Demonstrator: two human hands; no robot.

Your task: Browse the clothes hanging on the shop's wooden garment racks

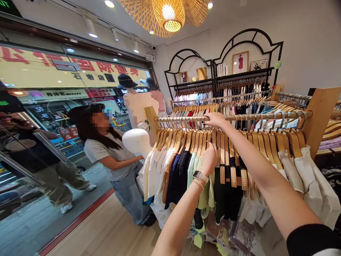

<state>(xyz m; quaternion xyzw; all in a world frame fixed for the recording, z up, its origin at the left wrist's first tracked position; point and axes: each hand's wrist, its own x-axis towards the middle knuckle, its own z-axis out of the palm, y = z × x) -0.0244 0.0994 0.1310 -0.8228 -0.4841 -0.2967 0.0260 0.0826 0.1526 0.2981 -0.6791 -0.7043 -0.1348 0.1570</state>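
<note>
Gripping the rail (pixel 266 116), the right hand (pixel 216 120); left hand (pixel 209 159) seemingly closed on a wooden hanger (pixel 210 137).

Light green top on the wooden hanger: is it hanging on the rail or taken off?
Hanging: the light green top is on the metal rail by its wooden hanger, left hand upon it.

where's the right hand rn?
Head view, centre frame: the right hand is on the metal rail, above the row of wooden hangers and just up and right of the left hand.
</note>
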